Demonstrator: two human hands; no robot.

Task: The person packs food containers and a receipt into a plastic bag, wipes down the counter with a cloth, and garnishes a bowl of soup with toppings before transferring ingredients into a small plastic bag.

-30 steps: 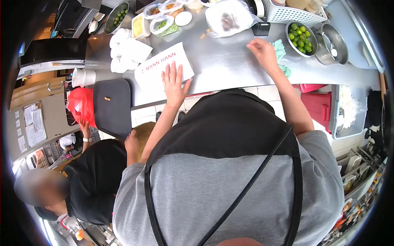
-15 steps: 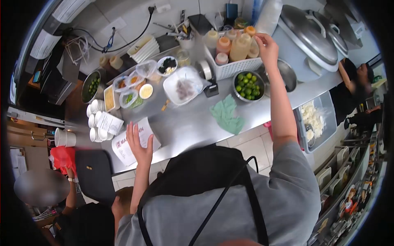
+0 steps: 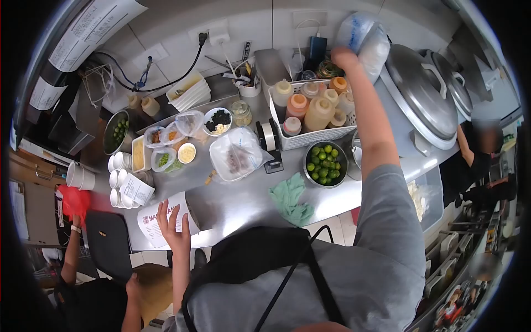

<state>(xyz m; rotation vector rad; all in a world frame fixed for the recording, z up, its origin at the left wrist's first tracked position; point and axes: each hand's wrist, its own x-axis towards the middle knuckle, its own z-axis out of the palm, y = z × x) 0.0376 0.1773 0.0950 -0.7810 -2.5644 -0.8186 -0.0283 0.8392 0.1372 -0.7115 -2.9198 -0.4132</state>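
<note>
Left hand (image 3: 177,228) splayed empty over printed paper (image 3: 151,226), near edge of worktop (image 3: 243,202); right hand (image 3: 344,57) at back edge, reach apparently complete, grip hidden, nothing lifted clear yet.

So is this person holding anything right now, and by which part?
The left hand is open over the printed paper, gripping nothing. The right hand is beside the plastic bag, fingertips hidden, so its hold cannot be told.
</note>
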